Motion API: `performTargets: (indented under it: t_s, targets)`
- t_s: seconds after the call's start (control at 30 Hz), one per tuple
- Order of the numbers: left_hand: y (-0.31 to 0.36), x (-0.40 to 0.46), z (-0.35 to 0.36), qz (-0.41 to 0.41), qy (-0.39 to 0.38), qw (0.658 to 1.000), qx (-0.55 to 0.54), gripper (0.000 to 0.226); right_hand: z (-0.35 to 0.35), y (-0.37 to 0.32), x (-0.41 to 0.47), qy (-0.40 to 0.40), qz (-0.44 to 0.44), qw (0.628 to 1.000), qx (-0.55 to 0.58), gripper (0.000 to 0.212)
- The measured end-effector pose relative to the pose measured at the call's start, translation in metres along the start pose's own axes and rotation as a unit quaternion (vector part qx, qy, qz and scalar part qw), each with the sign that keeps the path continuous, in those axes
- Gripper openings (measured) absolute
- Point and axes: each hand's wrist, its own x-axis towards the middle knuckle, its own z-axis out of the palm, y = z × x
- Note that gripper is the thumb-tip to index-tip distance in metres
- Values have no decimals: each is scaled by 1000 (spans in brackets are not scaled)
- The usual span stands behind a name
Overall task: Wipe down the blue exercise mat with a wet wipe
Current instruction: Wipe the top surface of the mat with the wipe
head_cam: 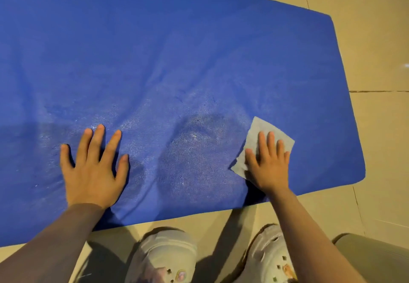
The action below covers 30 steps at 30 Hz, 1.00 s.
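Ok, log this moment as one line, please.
step: wiping | right hand: flat on wipe, near mat's right end | left hand: flat on mat, bracing | shoes: on floor

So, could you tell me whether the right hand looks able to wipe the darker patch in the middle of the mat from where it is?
Probably yes. The right hand presses the wipe flat just beside the dark patch, with only bare mat between them.
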Motion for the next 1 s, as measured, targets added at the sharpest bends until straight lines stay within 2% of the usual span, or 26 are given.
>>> performTargets:
  t_s: [0.07,0.17,0.3,0.4,0.5,0.57,0.6,0.7,0.8,0.87,0.93,1.0]
  targets:
    - [1,1,0,2,1,1000,1,59,-14,24,17,14,36,999,-34,81]
    - [0,1,0,5,3,1000,1,59,0,9,23,81,15,995,-56,81]
    - [1,2,-1,3,-3,1000,8,60,43,-70,-13,115,-107,987,19,67]
    - [0,3,-1,-1,-9,1000,5,60,72,-133,-60,107,-238,965,12,59]
    - [1,0,-1,1,-9,1000,-2,60,78,-141,-75,79,-283,955,27,59]
    - [2,1,-1,-1,-10,1000,-6,60,69,-107,-60,90,-254,962,36,61]
    - [3,1,-2,-1,-11,1000,-4,60,63,-84,-50,96,-211,972,37,64]
    - [2,1,-3,0,-14,1000,-1,60,37,-3,-19,112,-22,993,28,75]
    - [2,2,-2,-1,-15,1000,7,60,13,39,0,112,162,979,52,73]
    - [2,3,-3,-3,-15,1000,10,60,16,11,11,134,231,961,75,64]
    - [3,4,-3,-1,-20,1000,18,60,31,-52,13,144,199,966,80,62]
    - [3,1,-3,-3,-22,1000,16,60,54,-125,0,180,30,982,57,63]
